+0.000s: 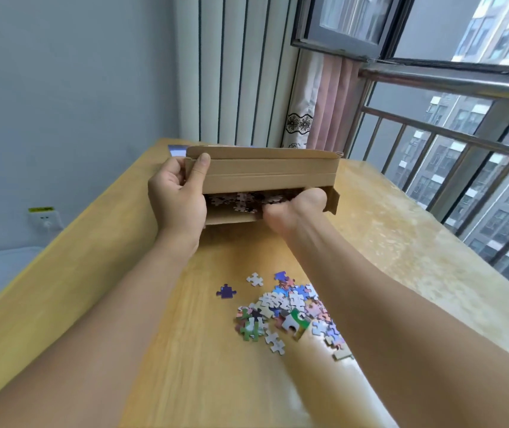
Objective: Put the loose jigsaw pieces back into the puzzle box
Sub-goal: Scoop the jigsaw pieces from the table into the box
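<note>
A: What are the hands doing?

B: The left hand grips the left end of the flat brown cardboard puzzle box, thumb curled over its front. The right hand reaches into the box's open near side; its fingers are hidden inside, so I cannot tell whether they are spread or pinching.

A: What's in the box?

B: Jigsaw pieces, pale and dark, show through the opening between the hands. The lid flap stands raised.

A: And the loose ones?

B: A heap of small multicoloured cardboard jigsaw pieces lies on the yellow wooden table toward its near edge, partly under the right forearm. One purple piece sits apart, just left of the heap.

A: Around it?

B: A railed window on the right, a pink curtain beyond the far edge, a white wall socket on the left.
</note>
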Demonstrator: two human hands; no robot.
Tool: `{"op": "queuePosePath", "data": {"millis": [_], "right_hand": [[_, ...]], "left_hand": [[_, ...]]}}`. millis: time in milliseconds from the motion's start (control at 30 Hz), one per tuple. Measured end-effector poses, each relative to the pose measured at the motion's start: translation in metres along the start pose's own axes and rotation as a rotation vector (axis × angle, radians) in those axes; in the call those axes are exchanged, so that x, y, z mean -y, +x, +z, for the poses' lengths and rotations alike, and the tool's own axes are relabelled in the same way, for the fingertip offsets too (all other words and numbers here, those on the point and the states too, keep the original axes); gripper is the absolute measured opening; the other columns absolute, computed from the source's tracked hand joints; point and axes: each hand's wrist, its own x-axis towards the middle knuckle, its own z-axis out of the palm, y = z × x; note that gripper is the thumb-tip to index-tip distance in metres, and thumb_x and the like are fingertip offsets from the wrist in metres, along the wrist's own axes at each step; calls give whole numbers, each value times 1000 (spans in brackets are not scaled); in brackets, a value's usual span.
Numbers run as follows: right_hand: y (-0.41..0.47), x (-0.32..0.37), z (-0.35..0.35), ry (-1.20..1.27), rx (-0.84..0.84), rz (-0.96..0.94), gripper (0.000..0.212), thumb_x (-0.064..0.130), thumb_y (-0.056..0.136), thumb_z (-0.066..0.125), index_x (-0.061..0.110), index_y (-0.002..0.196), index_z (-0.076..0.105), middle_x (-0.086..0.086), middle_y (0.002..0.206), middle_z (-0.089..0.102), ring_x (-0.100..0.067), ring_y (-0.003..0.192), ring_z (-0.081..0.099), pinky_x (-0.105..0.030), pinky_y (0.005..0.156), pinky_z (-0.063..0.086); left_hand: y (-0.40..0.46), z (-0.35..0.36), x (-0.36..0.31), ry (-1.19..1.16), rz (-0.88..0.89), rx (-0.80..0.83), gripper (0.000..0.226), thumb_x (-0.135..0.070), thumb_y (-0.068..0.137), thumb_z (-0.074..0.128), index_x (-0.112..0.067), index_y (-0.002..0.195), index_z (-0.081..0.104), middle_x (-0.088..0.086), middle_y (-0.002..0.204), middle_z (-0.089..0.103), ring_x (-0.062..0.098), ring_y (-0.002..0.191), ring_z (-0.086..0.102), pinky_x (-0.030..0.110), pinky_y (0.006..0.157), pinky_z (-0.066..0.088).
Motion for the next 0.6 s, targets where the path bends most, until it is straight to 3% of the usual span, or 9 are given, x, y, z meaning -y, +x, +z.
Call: {"op": "queuePosePath", "data": {"millis": [100,267,333,433,467,533,600], "right_hand": [[6,-3,-2,90,55,-26,40,49,89,52,24,112,74,-2,102,77,-25,99,71,-43,96,53],[21,4,-14,-369,166,-84,71,79,84,48,29,133,60,4,127,68,-17,113,65,-35,106,46],[17,12,-21,-580,206,-97,67,73,90,49,26,137,54,5,131,64,-12,113,62,-29,104,44],[9,26,-34,-960,315,-195,46,48,101,50,17,136,52,3,134,59,-10,112,58,-28,110,41],[7,32,-39,-1181,355,-290,40,38,101,53,12,131,58,-3,132,62,-16,114,60,-34,111,44],[6,47,-49,-1778,481,-655,32,21,96,54,5,120,69,-11,118,71,-29,105,66,-46,98,53],[8,53,-57,-2252,651,-1001,32,21,95,52,9,118,71,-7,111,74,-28,97,68,-44,84,57]], "left_hand": [[-1,-1,2,14,4,-3,62,-55,84,69,3,79,48,11,71,46,50,62,41,58,51,42],[-3,-1,-3,8,-8,-31,51,-54,85,69,-8,72,51,3,69,53,42,60,41,52,53,42],[-2,-1,-5,11,-27,-42,40,-52,87,69,-20,67,55,-6,67,57,30,60,42,45,54,41],[-2,-3,-8,6,-26,-57,33,-45,92,69,-29,65,57,-16,64,60,19,58,48,34,52,40],[-1,-3,-9,8,-23,-61,32,-43,93,69,-29,66,58,-16,65,61,18,57,49,30,51,39],[-1,-3,-11,11,-20,-62,32,-41,94,69,-27,68,58,-15,64,62,18,57,49,29,51,39],[0,-4,-11,12,-27,-67,33,-41,93,70,-26,67,57,-15,62,59,20,58,47,33,52,40]]}}
